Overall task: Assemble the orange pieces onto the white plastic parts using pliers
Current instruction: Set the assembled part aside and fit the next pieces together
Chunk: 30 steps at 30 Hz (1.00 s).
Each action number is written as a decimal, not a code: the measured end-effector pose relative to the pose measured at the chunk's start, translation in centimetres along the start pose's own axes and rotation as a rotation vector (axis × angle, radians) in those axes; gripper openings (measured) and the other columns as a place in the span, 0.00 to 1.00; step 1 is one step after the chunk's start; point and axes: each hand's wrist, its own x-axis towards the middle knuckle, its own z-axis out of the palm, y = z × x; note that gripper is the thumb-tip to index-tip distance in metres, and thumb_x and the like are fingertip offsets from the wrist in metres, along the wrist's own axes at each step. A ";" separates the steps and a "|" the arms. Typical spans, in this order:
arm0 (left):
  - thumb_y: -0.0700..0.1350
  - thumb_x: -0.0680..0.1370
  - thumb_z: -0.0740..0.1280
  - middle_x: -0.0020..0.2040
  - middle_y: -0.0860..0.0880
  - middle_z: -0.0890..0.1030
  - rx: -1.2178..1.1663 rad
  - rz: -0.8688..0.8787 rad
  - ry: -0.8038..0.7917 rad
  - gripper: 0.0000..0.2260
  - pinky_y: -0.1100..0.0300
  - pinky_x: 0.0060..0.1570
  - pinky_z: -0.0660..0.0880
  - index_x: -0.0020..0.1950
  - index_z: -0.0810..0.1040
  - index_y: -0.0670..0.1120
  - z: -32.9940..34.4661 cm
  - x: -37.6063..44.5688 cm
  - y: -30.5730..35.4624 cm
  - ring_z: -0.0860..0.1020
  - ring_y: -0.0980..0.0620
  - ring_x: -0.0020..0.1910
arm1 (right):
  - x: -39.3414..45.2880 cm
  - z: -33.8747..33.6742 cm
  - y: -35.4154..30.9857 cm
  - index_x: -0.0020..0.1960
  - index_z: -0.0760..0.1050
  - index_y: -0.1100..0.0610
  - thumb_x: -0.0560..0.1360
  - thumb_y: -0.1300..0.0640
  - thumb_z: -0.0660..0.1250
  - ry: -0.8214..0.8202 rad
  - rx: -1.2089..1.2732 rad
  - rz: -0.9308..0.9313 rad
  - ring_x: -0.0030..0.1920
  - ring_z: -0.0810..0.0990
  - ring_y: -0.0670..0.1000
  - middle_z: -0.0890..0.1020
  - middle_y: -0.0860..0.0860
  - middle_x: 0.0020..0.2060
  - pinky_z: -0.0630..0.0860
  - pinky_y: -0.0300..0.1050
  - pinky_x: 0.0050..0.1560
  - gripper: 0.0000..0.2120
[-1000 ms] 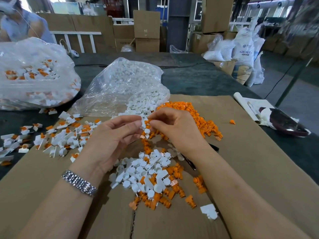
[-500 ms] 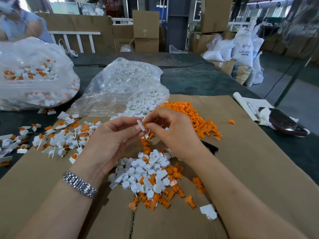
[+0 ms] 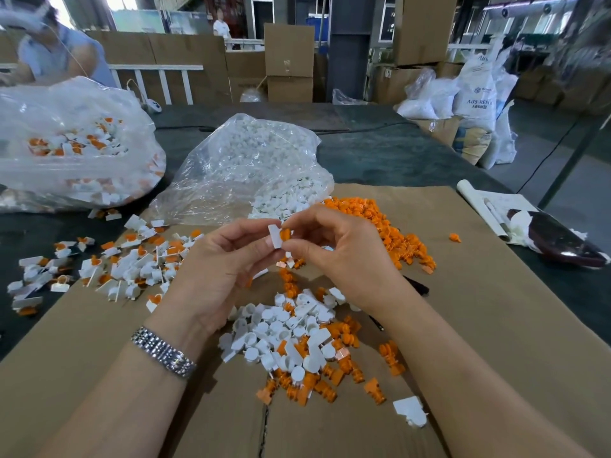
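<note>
Both hands were raised over the cardboard sheet [image 3: 463, 325], fingertips meeting near frame centre. The left hand [image 3: 218, 269] pinched one white plastic part [image 3: 274, 235] between thumb and forefinger. The right hand [image 3: 344, 256] pinched one orange piece [image 3: 285, 234], which touched the white part's right side. Whether the two were seated together could not be told.

Two clear plastic bags were counted: one bag of white parts [image 3: 244, 166] at 12 o'clock from the hands, one bag of mixed parts [image 3: 72, 140] at 10 o'clock. Four loose heaps lay on the sheet, each too numerous to count: an orange pile [image 3: 396, 233] at 2 o'clock, a scatter of joined white-and-orange parts [image 3: 125, 259] at 9 o'clock, a mixed heap [image 3: 291, 338] at 6 o'clock, and a single orange stray [image 3: 455, 238] at 3 o'clock. One dark handle, presumably the pliers [image 3: 417, 287], showed beneath the right wrist. One metal watch [image 3: 162, 352] was on the left wrist.
</note>
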 end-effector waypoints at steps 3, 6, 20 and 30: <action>0.38 0.68 0.75 0.52 0.40 0.87 -0.015 -0.019 0.005 0.12 0.62 0.47 0.82 0.50 0.88 0.42 0.1 -0.1 0.1 0.87 0.46 0.51 | 0.1 -0.3 0.0 0.56 0.82 0.56 0.77 0.58 0.74 0.006 0.011 -0.022 0.49 0.84 0.48 0.85 0.47 0.46 0.82 0.47 0.53 0.09; 0.37 0.69 0.74 0.50 0.41 0.87 -0.021 -0.023 0.000 0.10 0.64 0.44 0.82 0.49 0.89 0.43 0.1 -0.1 0.2 0.87 0.48 0.48 | 0.1 -0.4 0.0 0.57 0.82 0.56 0.77 0.59 0.73 -0.001 0.003 -0.041 0.50 0.85 0.48 0.85 0.47 0.46 0.82 0.47 0.54 0.09; 0.49 0.67 0.79 0.49 0.47 0.88 0.313 0.149 0.104 0.11 0.62 0.49 0.81 0.49 0.89 0.52 0.7 -0.5 0.0 0.86 0.48 0.49 | 0.2 0.2 0.1 0.52 0.85 0.57 0.77 0.59 0.73 0.140 -0.072 -0.036 0.48 0.83 0.46 0.85 0.48 0.46 0.81 0.43 0.52 0.05; 0.43 0.69 0.77 0.51 0.42 0.87 0.181 0.126 0.096 0.10 0.55 0.55 0.82 0.50 0.88 0.46 0.8 -0.5 0.1 0.86 0.45 0.51 | 0.1 0.1 0.1 0.57 0.83 0.56 0.76 0.61 0.74 0.026 0.154 0.016 0.49 0.85 0.48 0.85 0.49 0.46 0.81 0.42 0.53 0.10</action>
